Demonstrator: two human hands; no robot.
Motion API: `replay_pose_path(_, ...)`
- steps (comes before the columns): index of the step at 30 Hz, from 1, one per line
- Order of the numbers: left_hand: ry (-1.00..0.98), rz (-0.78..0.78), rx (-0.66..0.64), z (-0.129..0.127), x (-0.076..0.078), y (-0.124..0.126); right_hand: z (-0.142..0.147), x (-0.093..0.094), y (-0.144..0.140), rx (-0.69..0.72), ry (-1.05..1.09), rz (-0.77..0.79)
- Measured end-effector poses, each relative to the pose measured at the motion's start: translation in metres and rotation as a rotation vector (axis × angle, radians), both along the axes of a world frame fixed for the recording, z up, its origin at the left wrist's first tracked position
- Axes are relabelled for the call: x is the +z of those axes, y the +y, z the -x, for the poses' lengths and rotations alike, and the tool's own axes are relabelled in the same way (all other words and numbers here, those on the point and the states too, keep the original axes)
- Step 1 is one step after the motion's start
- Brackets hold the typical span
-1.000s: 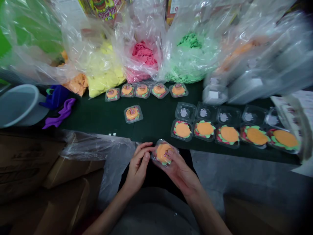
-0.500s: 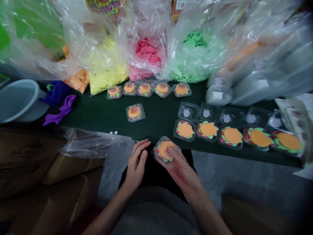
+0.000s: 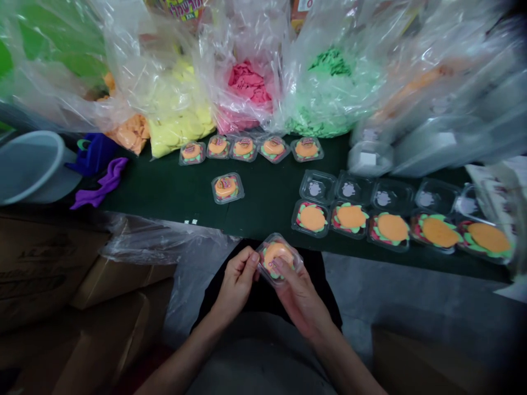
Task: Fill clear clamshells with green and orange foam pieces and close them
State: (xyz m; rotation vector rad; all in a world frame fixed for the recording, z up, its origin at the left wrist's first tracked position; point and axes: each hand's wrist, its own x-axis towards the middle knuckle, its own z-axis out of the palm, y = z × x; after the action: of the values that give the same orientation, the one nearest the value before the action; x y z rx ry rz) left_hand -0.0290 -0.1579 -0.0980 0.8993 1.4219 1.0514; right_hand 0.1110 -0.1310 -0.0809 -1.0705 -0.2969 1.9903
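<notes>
- Right hand (image 3: 298, 296) at lower centre of the frame cups the small clear plastic clamshell box with an orange burger-shaped sweet (image 3: 276, 258), thumb on top.
- Left hand (image 3: 236, 282) pinches the box's left edge.
- Box sits between both hands, just below the dark green table (image 3: 263, 195) edge.

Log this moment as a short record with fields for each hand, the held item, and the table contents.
left hand: left hand pinches the left edge of the small clear plastic clamshell box with an orange burger-shaped candy inside
right hand: right hand cradles the same box from below and the right
closed boxes: five in a back row, one alone
open boxes: five filled, lids back
bags: clear bags of yellow, pink and green pieces
surface: dark green table
</notes>
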Motion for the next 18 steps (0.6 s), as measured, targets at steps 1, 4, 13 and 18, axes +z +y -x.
replay_pose_path(1, 0.015, -0.004, -0.014, 0.004, 0.002, 0.005, -0.002, 0.002, 0.003, 0.016, -0.014, -0.022)
replay_pose_path(4, 0.026, 0.001, -0.150, 0.022, 0.015, 0.026, -0.012, 0.010, 0.022, 0.058, -0.095, -0.143)
replay_pose_path(13, 0.127, 0.018, -0.665, 0.050, 0.043, 0.062, -0.044, 0.011, 0.057, 0.364, -0.210, -0.197)
replay_pose_path(18, 0.091, 0.069, -0.719, 0.040, 0.034, 0.063, -0.055, 0.001, 0.051, 0.396, -0.270, -0.214)
